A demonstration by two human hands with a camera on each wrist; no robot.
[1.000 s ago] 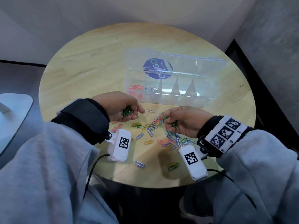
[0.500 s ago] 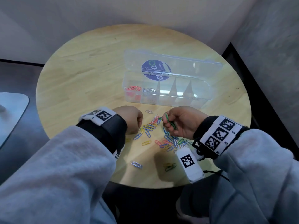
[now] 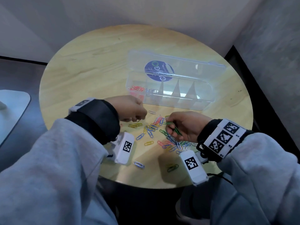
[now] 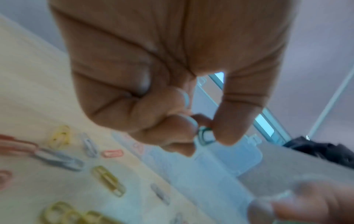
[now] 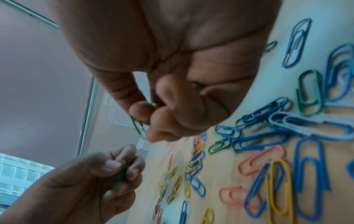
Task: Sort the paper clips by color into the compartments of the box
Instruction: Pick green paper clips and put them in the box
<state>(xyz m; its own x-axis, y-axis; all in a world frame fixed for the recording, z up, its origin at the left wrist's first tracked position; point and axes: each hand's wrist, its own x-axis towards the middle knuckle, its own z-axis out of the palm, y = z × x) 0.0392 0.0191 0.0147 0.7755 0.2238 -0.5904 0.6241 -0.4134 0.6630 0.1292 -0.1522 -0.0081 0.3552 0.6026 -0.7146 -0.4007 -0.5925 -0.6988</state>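
Mixed coloured paper clips lie scattered on the round wooden table, in front of the clear compartment box. Red clips fill its leftmost compartment and pale clips the one beside it. My left hand, knuckles up, holds a bunch of green clips in curled fingers; one green clip shows between thumb and fingertips. My right hand hovers over the pile and pinches a green clip, with more green clips tucked in its palm.
The box lid lies open behind the box, with a blue round label. A lone blue clip and a green one lie near the table's front edge. A dark floor gap runs to the right of the table.
My left hand has turned from palm up to knuckles up and moved in toward the pile, still holding green clips. My right hand stays over the pile with its green clips.
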